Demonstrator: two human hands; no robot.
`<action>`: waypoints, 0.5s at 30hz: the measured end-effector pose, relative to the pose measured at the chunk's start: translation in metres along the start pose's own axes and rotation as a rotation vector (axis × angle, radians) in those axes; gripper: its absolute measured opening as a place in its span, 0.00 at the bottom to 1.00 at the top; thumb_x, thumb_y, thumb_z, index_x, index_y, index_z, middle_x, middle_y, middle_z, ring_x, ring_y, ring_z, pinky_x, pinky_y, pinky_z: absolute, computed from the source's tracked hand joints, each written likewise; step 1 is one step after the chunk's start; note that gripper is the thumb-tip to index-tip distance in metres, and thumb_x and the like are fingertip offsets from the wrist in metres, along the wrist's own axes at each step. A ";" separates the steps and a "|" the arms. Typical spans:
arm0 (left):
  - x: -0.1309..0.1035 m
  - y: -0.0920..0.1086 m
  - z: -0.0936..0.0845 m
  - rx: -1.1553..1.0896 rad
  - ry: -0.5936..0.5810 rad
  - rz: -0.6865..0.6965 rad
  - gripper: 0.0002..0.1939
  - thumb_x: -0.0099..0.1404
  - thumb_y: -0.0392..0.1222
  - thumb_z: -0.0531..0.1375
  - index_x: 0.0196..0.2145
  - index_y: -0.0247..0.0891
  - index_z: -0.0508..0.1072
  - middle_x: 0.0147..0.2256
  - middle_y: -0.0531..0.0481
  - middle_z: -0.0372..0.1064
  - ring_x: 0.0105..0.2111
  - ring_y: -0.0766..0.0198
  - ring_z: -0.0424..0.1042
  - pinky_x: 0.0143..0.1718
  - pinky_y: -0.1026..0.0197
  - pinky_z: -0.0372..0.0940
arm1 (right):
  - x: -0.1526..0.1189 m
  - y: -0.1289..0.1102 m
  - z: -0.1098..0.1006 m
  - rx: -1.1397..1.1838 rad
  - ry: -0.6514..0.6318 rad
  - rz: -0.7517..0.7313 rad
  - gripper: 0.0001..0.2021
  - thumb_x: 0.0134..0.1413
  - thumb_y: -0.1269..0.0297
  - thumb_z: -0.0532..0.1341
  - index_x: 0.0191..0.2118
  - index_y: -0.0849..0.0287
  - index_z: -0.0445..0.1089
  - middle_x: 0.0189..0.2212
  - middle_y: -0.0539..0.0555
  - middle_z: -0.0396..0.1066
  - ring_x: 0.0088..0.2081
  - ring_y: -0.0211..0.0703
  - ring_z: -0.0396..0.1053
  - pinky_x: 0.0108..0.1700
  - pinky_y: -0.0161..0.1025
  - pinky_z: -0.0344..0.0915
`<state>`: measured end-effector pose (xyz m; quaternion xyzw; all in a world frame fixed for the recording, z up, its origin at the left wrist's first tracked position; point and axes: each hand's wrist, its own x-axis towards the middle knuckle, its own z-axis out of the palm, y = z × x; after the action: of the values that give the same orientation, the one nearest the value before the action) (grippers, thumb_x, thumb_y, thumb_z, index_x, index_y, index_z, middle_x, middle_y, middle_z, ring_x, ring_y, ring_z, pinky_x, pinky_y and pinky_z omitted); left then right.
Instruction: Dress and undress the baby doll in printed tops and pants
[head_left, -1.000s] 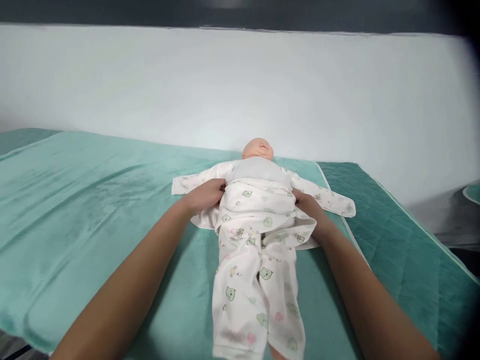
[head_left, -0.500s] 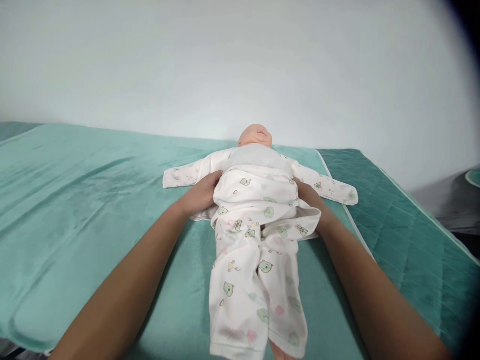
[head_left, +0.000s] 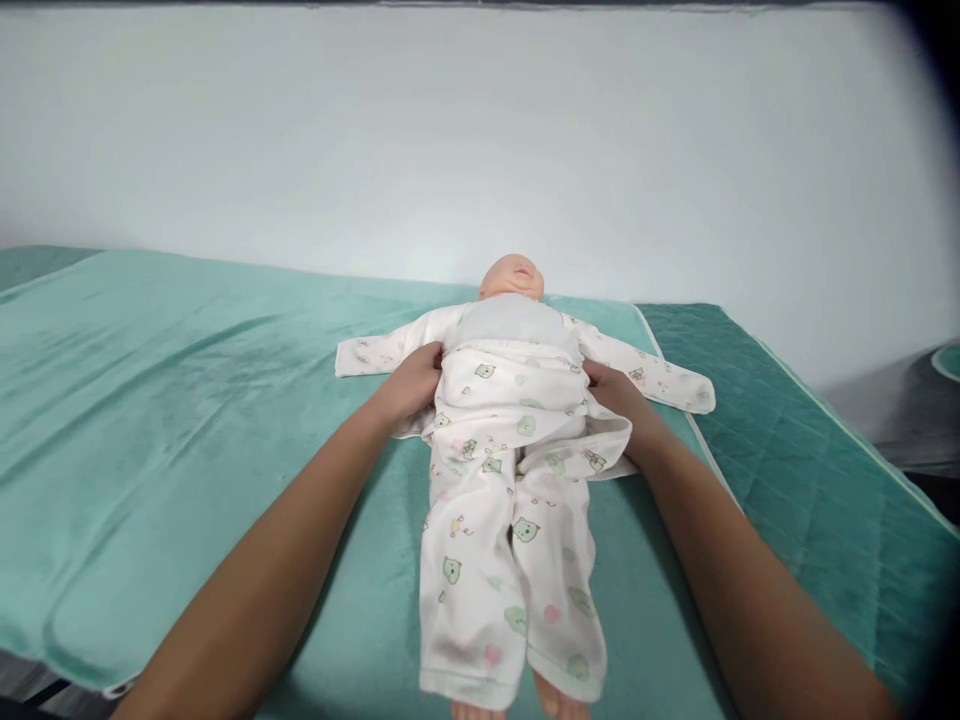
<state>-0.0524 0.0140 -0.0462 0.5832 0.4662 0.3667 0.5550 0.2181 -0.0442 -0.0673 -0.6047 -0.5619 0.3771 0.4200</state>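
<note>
A baby doll lies on its back, head away from me, arms spread wide. It wears a white printed baby top and matching baby pants, whose upper edge reaches high over its pale grey torso. At the left side of the waist, my left hand is closed on the pants' edge, its fingertips partly hidden. My right hand grips the opposite side, fingers tucked behind the cloth. Below it a loose fold of printed cloth sticks out. Bare doll feet show under the pant legs.
A light green sheet with wrinkles covers the bed under the doll. On the right lies a darker green quilted cover. A white wall stands right behind the doll's head. A dark object is at the far right.
The view has tilted up slightly, and more of the doll's feet shows below the pant legs. Both hands stay at the sides of the waist, with the fingers now drawn closer around the cloth.
</note>
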 end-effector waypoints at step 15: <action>-0.003 -0.003 0.002 0.126 0.020 0.169 0.14 0.54 0.44 0.61 0.37 0.37 0.78 0.35 0.48 0.78 0.41 0.52 0.73 0.44 0.53 0.68 | 0.002 0.009 -0.002 -0.004 0.048 -0.030 0.15 0.44 0.64 0.62 0.41 0.55 0.79 0.38 0.50 0.80 0.44 0.54 0.74 0.45 0.45 0.70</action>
<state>-0.0516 0.0099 -0.0488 0.6505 0.4431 0.3881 0.4795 0.2237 -0.0430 -0.0749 -0.6058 -0.5614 0.3551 0.4379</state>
